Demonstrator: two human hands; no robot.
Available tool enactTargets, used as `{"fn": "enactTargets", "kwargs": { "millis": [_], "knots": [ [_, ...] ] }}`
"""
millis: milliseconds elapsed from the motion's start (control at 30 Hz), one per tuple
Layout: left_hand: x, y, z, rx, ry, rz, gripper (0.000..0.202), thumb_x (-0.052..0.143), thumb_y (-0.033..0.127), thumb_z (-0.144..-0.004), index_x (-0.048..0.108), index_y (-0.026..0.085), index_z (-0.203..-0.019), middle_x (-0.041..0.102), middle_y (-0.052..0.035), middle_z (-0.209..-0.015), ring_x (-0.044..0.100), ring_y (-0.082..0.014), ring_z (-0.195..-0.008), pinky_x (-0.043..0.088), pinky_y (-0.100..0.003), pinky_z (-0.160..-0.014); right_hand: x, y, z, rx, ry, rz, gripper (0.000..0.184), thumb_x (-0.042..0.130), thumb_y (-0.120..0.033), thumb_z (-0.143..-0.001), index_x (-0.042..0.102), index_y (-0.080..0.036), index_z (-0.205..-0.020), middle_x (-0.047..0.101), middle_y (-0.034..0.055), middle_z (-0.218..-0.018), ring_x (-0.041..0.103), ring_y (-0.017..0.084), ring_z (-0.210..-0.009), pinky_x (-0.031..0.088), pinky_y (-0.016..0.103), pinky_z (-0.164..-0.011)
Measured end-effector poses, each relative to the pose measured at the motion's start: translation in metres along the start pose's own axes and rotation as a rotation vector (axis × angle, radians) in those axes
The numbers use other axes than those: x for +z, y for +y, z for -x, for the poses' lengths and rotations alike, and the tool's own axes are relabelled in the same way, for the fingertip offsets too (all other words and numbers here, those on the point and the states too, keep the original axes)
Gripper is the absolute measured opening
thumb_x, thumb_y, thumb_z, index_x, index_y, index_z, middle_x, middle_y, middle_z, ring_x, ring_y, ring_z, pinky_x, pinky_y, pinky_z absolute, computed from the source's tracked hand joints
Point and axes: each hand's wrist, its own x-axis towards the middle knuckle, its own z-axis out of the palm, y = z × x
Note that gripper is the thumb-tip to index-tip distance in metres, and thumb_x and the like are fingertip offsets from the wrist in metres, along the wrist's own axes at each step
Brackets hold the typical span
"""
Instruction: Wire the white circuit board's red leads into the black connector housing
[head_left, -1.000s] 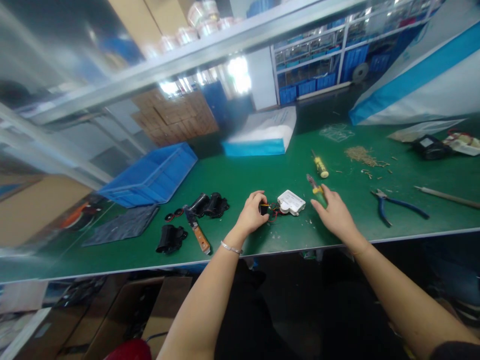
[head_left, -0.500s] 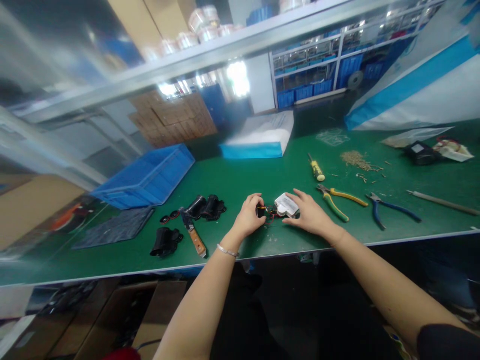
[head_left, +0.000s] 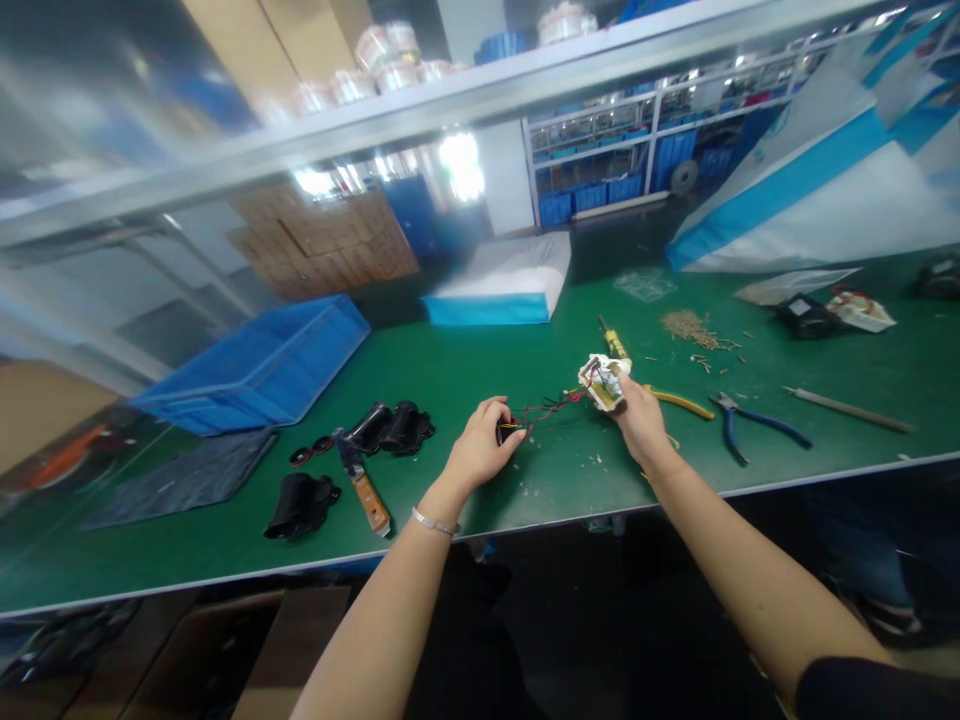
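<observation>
My left hand (head_left: 484,440) is closed around a small black part (head_left: 510,428), mostly hidden by the fingers. From it, thin red and black wires (head_left: 553,406) stretch to a white plastic housing (head_left: 602,382). My right hand (head_left: 641,425) grips that housing, its hollow inner side turned up. Just behind the housing lies a yellow screwdriver (head_left: 615,343). Yellow-handled pliers (head_left: 682,402) are partly covered by my right hand. Left of my left hand are a wooden-handled knife (head_left: 369,500) and several black plastic housings (head_left: 300,506).
A blue bin (head_left: 259,365) stands on the green table (head_left: 480,350) at the left. Right of my hands lie blue-handled pliers (head_left: 757,422), a thin rod (head_left: 847,408) and a pile of small screws (head_left: 690,328). A white and blue bag (head_left: 499,280) rests at the back.
My right hand has moved away from my left and turned the white housing over, so its inside shows. The wires between the hands are now stretched out. The view has shifted slightly.
</observation>
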Motion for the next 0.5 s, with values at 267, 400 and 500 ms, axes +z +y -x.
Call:
{"fn": "enactTargets", "kwargs": {
  "millis": [267,400,500],
  "knots": [
    [-0.005,0.003,0.002,-0.081,0.001,-0.13,0.027,0.063,0.023,-0.074,0.041,0.024,-0.09,0.045,-0.0023,-0.137,0.055,-0.022,-0.111,0.05,-0.035,-0.078,-0.012,-0.018,-0.008,-0.055,0.146,-0.299,0.052,0.061,-0.051,-0.082,0.051,-0.016,-0.119,0.061,0.0114,-0.116,0.066,0.021,-0.089,0.055,0.033,-0.075],
    [-0.011,-0.013,0.0,-0.131,0.064,-0.144,0.023,0.058,0.018,-0.073,0.041,0.024,-0.087,0.047,-0.0006,-0.134,0.055,-0.022,-0.112,0.05,-0.035,-0.079,-0.013,-0.02,-0.005,-0.084,0.13,-0.298,0.052,0.064,-0.051,-0.08,0.053,-0.016,-0.117,0.063,0.0107,-0.112,0.066,0.022,-0.087,0.055,0.032,-0.07],
    [-0.015,-0.028,-0.001,-0.16,0.123,-0.097,0.025,0.06,0.017,-0.07,0.04,0.022,-0.084,0.049,-0.0029,-0.13,0.053,-0.0221,-0.115,0.046,-0.037,-0.093,-0.011,-0.019,-0.003,-0.071,0.095,-0.274,0.052,0.064,-0.052,-0.08,0.053,-0.017,-0.117,0.063,0.0094,-0.112,0.066,0.021,-0.087,0.055,0.032,-0.07]
  ]
}}
